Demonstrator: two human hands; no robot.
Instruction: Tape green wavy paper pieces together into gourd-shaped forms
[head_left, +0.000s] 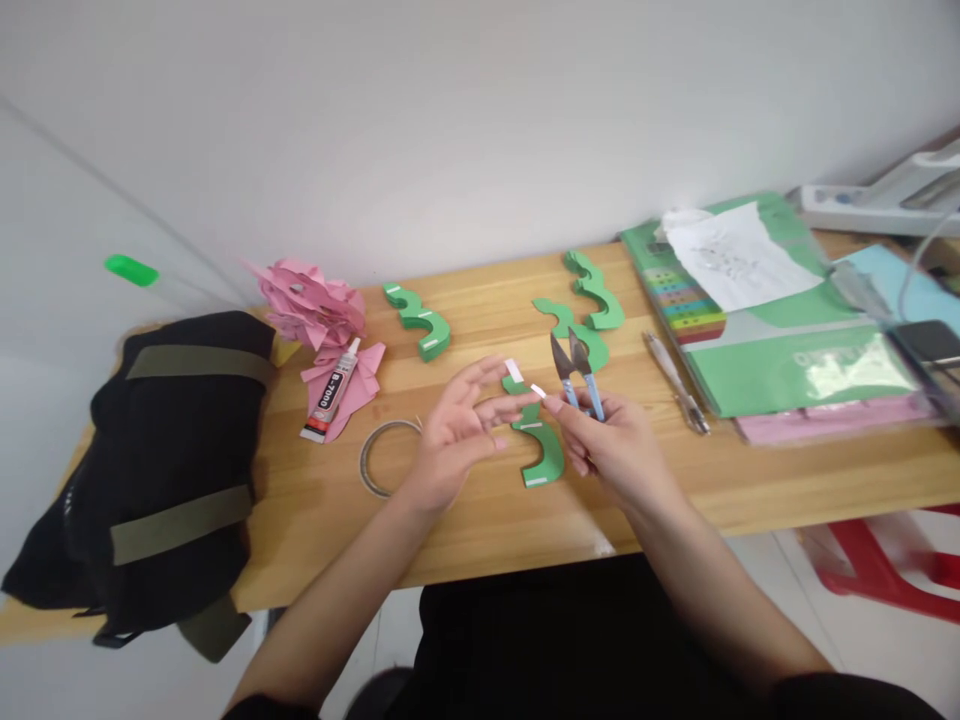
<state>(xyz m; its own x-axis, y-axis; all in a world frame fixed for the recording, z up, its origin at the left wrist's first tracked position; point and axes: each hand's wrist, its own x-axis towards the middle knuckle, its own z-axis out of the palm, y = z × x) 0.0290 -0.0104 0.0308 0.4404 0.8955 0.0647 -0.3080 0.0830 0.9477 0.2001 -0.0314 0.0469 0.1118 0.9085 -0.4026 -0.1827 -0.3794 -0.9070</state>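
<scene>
My right hand (615,440) holds thread snips (576,372) with blue handles, their dark blades apart and pointing away from me. Its thumb and forefinger also pinch a small white strip (538,391). Facing it, my left hand (459,430) has its fingers spread, and another white strip (512,370) sits at a fingertip, apparently stuck there. Below and between the hands lies a wavy green paper piece (546,455) with white strips on it, its upper part partly covered by the fingers. A tape roll (366,470) lies flat beside my left hand, partly hidden by it.
Further back are a green stack with white strips (424,325) and more wavy green pieces (596,290). At left are pink paper cutouts (311,305), a glue tube (330,392) and a black bag (187,430). Pens (675,382) and a green folder (750,365) lie right.
</scene>
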